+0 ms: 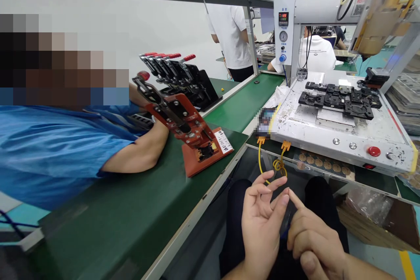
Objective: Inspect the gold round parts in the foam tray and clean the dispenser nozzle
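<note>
My left hand (pixel 262 218) and my right hand (pixel 311 238) are both bare: no gloves, no rings, no finger cots that I can make out. The nails look short and plain. Both wrists are bare too, with no watch, strap or band, and no sleeve reaches into view on either forearm, so whatever top I have on ends higher up than the camera sees. Below my hands my legs are covered in black trousers (pixel 320 192), plain dark cloth with no stripe, print or pocket detail that I can tell. The cloth runs across both thighs. Nothing else of me shows from here.
</note>
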Motion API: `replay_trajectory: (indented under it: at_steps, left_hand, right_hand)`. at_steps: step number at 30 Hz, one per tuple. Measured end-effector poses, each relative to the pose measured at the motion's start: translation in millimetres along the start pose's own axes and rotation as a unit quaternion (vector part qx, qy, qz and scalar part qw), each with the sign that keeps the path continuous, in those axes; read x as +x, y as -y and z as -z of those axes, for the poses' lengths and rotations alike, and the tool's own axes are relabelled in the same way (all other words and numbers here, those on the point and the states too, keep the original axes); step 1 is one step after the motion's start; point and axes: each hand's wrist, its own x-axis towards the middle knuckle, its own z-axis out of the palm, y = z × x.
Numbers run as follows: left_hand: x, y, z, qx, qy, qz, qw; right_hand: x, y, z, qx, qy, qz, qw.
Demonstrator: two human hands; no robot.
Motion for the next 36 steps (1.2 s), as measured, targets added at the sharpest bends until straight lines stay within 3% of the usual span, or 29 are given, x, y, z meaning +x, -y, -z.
replay_trajectory:
  at_steps: [6, 13, 18, 28, 36]
  left_hand:
    - [-1.9, -1.6, -3.3, 0.034, 0.007, -0.059, 0.998]
    - [-2.2, -1.9, -1.8, 0.049, 0.008, -0.065, 0.997]
    - [-2.5, -3.3, -1.7, 0.030, 0.001, -0.020, 0.999]
    - [12.5, -13.2, 5.8, -0.091, -0.006, 0.108, 0.990]
    - [15.3, -20.5, 4.9, -0.145, 0.029, 0.101, 0.984]
  right_hand:
    - [0.4, -3.6, -3.5, -0.050, -0.007, 0.028, 0.998]
    - [-2.6, -9.3, -5.3, -0.181, 0.071, 0.091, 0.977]
    - [-4.6, -10.7, -5.0, -0.211, 0.108, 0.102, 0.966]
    - [-7.4, -6.3, 8.4, -0.181, 0.085, 0.090, 0.976]
    - [-9.6, -5.5, 10.7, -0.191, 0.100, 0.116, 0.969]
